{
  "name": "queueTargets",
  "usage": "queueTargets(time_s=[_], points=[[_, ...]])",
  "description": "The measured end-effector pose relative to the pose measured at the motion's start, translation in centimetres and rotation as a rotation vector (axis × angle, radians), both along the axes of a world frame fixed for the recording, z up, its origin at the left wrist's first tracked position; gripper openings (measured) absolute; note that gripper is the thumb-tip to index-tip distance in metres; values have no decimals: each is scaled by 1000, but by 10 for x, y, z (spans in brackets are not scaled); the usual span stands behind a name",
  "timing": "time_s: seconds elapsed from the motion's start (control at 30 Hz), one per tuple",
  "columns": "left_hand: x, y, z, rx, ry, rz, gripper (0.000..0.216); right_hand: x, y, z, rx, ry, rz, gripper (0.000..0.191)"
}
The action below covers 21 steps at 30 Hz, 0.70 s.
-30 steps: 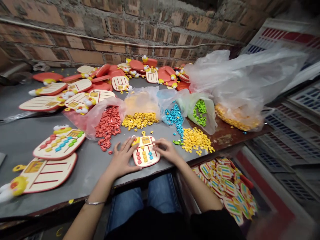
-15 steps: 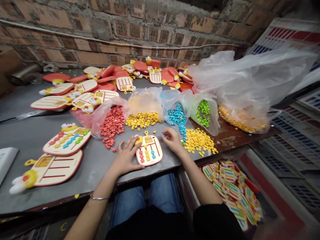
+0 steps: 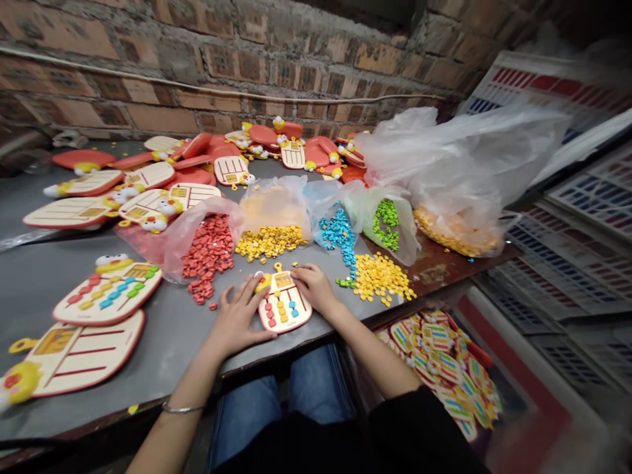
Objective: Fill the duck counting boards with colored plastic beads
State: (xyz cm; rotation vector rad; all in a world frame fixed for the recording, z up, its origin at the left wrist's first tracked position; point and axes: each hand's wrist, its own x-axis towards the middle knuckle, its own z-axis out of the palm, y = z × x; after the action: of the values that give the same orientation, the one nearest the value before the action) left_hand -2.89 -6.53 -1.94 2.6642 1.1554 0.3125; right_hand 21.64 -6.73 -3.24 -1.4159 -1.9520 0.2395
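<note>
A cream, red-rimmed toy bead board with a duck head lies on the grey table right in front of me. Red, yellow and blue beads sit in its lower rows. My left hand presses against its left side, fingers spread. My right hand rests at its upper right edge, and any bead in those fingers is hidden. Just beyond lie a red bead pile in a plastic bag, yellow beads, blue beads, green beads and a loose yellow pile.
Filled and bare duck boards lie to my left, with a heap of red-backed boards against the brick wall. A large plastic bag stands at right. Beyond the table's right edge, finished boards are piled below.
My right hand has come back from beside the blue beads and now rests on the board's upper right edge. My left hand stays on the board.
</note>
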Motion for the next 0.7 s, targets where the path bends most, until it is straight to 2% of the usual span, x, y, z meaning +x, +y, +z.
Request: queueTargets(time_s=[0.17,0.47,0.7], points=[[0,0,-1,24,4,1,91,-3,-13,0,-21,-60,-54,25],[-1,1,-6,49,-4,-5,89,-2,-15,5,-59,-234,17,32],[-1,1,-6,57,3,-4,88,-5,-28,4,-20,-62,2,26]])
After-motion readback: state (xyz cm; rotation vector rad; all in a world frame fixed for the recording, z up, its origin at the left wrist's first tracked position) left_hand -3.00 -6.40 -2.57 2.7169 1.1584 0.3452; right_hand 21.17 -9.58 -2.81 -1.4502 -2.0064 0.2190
